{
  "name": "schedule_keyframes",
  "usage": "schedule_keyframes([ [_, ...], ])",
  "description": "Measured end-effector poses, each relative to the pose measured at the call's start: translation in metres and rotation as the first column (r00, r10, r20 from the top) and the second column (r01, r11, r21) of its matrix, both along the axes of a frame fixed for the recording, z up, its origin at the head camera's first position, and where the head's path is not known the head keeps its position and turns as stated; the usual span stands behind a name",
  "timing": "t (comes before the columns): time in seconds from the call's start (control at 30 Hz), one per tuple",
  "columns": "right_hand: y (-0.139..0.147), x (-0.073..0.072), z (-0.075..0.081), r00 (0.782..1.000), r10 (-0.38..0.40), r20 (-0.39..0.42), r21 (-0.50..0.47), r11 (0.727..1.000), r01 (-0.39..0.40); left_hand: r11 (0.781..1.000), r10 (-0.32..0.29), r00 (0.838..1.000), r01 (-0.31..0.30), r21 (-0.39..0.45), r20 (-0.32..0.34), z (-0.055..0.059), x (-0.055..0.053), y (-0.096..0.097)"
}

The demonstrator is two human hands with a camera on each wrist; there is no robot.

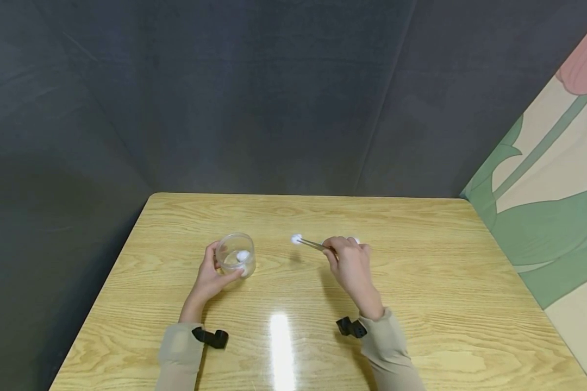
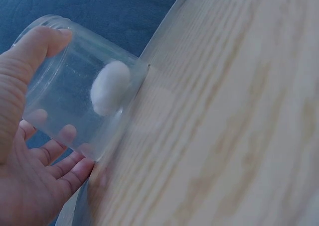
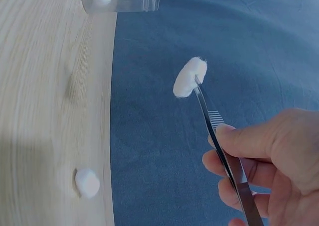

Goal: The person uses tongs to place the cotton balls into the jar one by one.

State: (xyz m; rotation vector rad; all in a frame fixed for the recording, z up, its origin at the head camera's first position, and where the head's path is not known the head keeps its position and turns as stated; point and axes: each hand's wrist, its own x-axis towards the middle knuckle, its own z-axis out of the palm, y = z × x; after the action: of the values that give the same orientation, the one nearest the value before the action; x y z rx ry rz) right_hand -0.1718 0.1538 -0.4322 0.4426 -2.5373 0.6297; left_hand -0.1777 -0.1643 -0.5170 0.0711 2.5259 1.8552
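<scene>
My left hand (image 1: 214, 279) holds a clear plastic jar (image 2: 75, 86) by its side, thumb near the rim and fingers round the opposite wall. The jar stands upright on the table with white cotton (image 2: 110, 88) inside. Metal tweezers (image 3: 238, 173) are pinched between the thumb and fingers of my right hand (image 1: 353, 271). Their tips grip a cotton ball (image 3: 190, 77), held above the table to the right of the jar. Another cotton ball (image 3: 87, 183) lies on the tabletop, mostly hidden behind my right hand in the head view.
The wood-grain table (image 1: 445, 304) reaches back to a dark cloth (image 1: 274, 108) hanging behind it. On the right is a flower-patterned panel (image 1: 557, 228). Black straps with small cameras (image 1: 210, 338) sit on both wrists.
</scene>
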Motion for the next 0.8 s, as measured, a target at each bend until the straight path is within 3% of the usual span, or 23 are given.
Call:
schedule_keyframes([
  [0.2, -0.004, -0.001, 0.001, 1.0, 0.003, 0.0, 0.002, 1.0, -0.003, 1.0, -0.006, 1.0, 0.006, 0.01, -0.003, 0.003, 0.0, 0.002],
  [0.47, -0.013, -0.005, 0.004, 0.999, 0.029, -0.026, -0.018, 0.999, -0.029, 0.999, -0.023, 1.0, 0.023, 0.032, -0.016, 0.028, 0.01, 0.007],
  [0.7, -0.019, -0.004, 0.007, 0.998, 0.048, -0.036, -0.009, 0.999, -0.048, 1.0, -0.016, 0.999, 0.016, 0.018, -0.03, 0.006, 0.002, 0.001],
  [0.8, -0.021, -0.003, 0.008, 0.998, 0.053, -0.026, -0.006, 0.999, -0.054, 1.0, -0.02, 0.999, 0.021, 0.023, -0.043, 0.002, 0.001, 0.0],
])
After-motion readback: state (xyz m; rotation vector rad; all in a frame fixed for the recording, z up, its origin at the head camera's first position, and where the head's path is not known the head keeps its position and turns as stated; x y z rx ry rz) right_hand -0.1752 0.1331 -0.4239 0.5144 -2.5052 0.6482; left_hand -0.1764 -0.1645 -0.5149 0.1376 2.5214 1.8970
